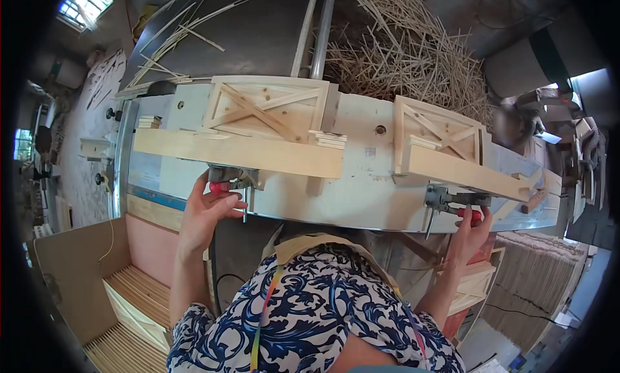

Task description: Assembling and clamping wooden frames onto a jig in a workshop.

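Note:
My left hand (205,211) is closed around the red grip of a metal toggle clamp (236,176), thumb stretched along it. The clamp sits at the front edge of a long wooden board (239,148). Behind that board rests a pale wooden panel with an X-shaped brace (268,108). On the right, the fingers of my right hand (470,234) hold the red grip of a second toggle clamp (445,198). This clamp stands by another wooden board (468,171), with a second X-braced panel (439,131) behind it. Fingertips of both hands are partly hidden.
Both boards lie on a pale worktop (365,160). Small stacks of wood strips (329,140) sit near the panels. A heap of thin offcuts (413,43) lies beyond. Slatted wooden pieces (135,286) stand at lower left, stacked panels (539,269) at lower right.

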